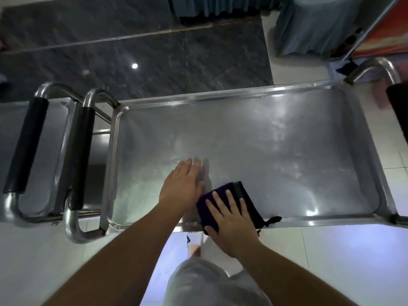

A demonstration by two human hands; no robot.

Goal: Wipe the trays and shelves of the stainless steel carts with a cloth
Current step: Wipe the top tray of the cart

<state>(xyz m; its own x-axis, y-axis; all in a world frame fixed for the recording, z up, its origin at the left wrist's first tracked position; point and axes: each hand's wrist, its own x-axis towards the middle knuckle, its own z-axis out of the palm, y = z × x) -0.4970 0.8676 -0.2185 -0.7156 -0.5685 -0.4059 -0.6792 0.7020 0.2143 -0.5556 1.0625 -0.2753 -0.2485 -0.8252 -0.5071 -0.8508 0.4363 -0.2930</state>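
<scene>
The top tray (pixel 265 138) of a stainless steel cart fills the middle of the head view, shiny and smeared. A folded dark purple cloth (pixel 240 196) lies on the tray near its front edge. My right hand (pixel 229 219) presses flat on the cloth with straight, spread fingers. My left hand (pixel 182 184) rests flat on the bare tray just left of the cloth, fingers straight and pointing away from me.
A second steel cart (pixel 13 120) stands at the left; the carts' black-padded handles (pixel 80 155) lie side by side. Another cart's handle (pixel 375 69) shows at the far right. Dark marble floor lies beyond, white tiles near me, blue draped tables at the back.
</scene>
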